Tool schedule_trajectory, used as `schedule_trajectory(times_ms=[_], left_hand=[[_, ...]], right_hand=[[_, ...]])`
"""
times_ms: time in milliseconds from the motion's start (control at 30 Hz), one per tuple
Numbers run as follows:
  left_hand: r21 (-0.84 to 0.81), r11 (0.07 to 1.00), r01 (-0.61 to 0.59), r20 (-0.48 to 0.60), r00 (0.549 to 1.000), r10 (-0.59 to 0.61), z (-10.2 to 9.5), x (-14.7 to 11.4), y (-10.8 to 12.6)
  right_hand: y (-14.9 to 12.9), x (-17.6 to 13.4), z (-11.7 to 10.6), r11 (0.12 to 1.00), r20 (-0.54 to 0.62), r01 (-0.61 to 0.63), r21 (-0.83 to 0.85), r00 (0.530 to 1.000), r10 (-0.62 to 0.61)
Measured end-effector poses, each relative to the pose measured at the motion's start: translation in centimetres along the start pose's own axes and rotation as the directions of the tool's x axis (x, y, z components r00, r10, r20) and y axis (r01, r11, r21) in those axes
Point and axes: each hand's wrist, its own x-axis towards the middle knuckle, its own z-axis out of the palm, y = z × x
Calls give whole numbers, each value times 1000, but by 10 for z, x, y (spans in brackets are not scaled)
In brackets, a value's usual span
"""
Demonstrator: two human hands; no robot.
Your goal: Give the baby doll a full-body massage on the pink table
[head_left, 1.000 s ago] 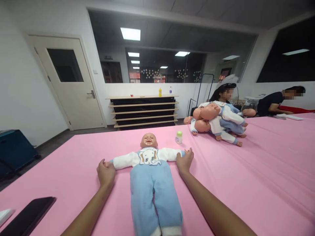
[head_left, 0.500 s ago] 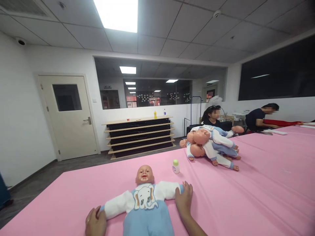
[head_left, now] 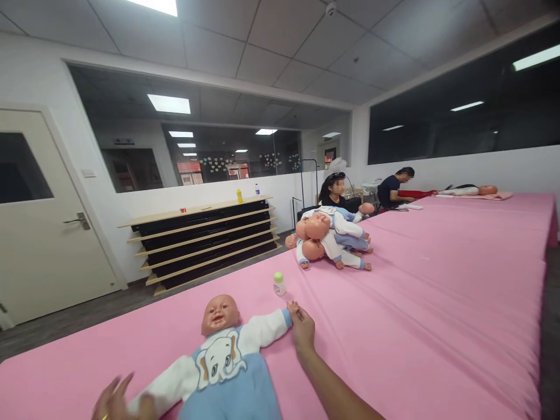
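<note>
A baby doll (head_left: pixel 230 373) in a white and blue elephant outfit lies face up with its arms spread. My right hand (head_left: pixel 305 331) is closed, its fingers pinching the doll's small hand (head_left: pixel 293 307) at the end of the blue cuff. At the lower left, my left hand (head_left: pixel 120 402) is beside the doll's other sleeve, fingers spread and slightly blurred, partly cut off by the frame edge. Whether its thumb touches the sleeve I cannot tell. Just beyond the doll's outstretched arm stands a small bottle (head_left: pixel 279 284) with a green cap.
Several similar dolls (head_left: pixel 335 236) lie heaped on the pink-covered table (head_left: pixel 420 326). Farther off, one more doll (head_left: pixel 475 190) lies on a mat. Two people (head_left: pixel 336 192) sit beyond the table. Behind are stacked boards (head_left: pixel 210 239) with bottles on top, and a door (head_left: pixel 48 221).
The view has turned to the right. My left hand has lifted its fingers off the doll's cuff and spread them. My right hand has shifted from lying over the doll's wrist to pinching its hand.
</note>
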Motion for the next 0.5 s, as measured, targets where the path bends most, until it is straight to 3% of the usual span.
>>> schedule_trajectory(times_ms=[67,100,167,267,300,367,500], left_hand=[[-191,966,-176,123,972,201,12,-5,66],[-284,938,-199,241,932,271,23,-8,100],[-415,894,-168,463,807,366,52,-16,162],[-515,843,-156,667,544,509,103,-34,229],[-507,846,-163,706,484,516,117,-42,243],[-479,860,-176,750,426,505,139,-59,257],[-428,881,-204,785,400,474,156,-83,250]], right_hand=[[-3,1,2,1000,19,5,-1,1000,-5],[-4,2,2,1000,10,4,-10,1000,-4],[-3,4,3,999,-29,4,-38,1000,-5],[1,8,2,997,-59,24,-76,998,-29],[3,9,1,995,-46,40,-92,998,-44],[5,10,-1,989,-5,68,-134,998,-69],[7,12,-5,965,31,112,-235,994,-107]])
